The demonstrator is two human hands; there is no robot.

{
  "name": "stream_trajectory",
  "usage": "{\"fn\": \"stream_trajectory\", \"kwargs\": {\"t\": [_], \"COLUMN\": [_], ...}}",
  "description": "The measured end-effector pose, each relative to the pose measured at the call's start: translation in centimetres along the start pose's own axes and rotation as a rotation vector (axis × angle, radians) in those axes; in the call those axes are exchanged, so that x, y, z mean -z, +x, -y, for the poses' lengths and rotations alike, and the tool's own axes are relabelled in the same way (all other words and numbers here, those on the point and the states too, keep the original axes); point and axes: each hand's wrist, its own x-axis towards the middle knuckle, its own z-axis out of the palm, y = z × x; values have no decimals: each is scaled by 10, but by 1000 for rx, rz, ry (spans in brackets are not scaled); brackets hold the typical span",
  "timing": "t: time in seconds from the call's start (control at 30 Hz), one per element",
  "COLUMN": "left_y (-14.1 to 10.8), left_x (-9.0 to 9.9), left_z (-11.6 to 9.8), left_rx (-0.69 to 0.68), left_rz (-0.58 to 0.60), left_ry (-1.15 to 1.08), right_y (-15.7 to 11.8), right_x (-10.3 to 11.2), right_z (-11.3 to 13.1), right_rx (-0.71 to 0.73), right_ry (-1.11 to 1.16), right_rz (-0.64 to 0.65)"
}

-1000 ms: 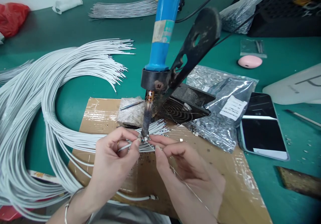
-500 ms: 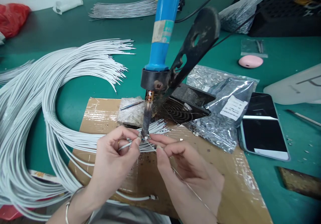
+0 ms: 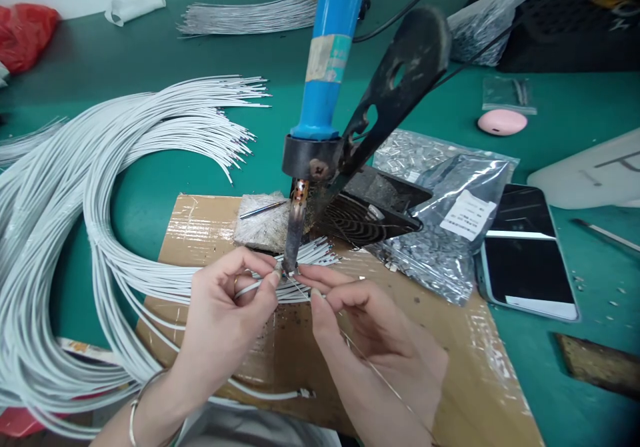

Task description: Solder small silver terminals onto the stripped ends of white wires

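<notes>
Pinched between the thumb and fingers of my left hand (image 3: 233, 307) is a white cable, its end at the tip of a soldering iron (image 3: 295, 227). My right hand (image 3: 375, 347) grips a thin solder wire (image 3: 385, 381), which runs from the iron's tip back across the palm. Its fingertips are beside a tiny metal part at the tip, too small to make out. The blue-handled iron (image 3: 323, 93) hangs tip down in a black metal bracket (image 3: 395, 87). Behind my hands, more white cable ends (image 3: 317, 252) lie on cardboard (image 3: 195, 227).
A large bundle of white cables (image 3: 90, 167) fills the left. Behind the iron's tip sit a grey block (image 3: 255, 230) and a black fan (image 3: 355, 217). Bags of metal parts (image 3: 440, 253), a phone (image 3: 530, 267) and a pink case (image 3: 503, 122) lie right.
The view has shifted slightly, with the iron and bracket a little further right in it. Both hands keep nearly the same pose at the tip.
</notes>
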Motion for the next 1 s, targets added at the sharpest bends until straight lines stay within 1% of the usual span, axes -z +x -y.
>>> {"fn": "stream_trajectory", "kwargs": {"t": [0.17, 0.37, 0.57, 1.0], "left_y": [1, 0, 0, 0], "left_x": [-1, 0, 0, 0], "left_z": [-2, -1, -1, -4], "left_rx": [-3, 19, 3, -2], "left_rz": [3, 9, 13, 13], "left_ry": [12, 16, 28, 17], "right_y": [0, 0, 1, 1], "right_x": [-1, 1, -1, 2], "right_z": [0, -2, -2, -3], "right_rx": [7, 20, 28, 33], "right_ry": [3, 3, 10, -18], "right_rz": [-13, 2, -33, 9]}}
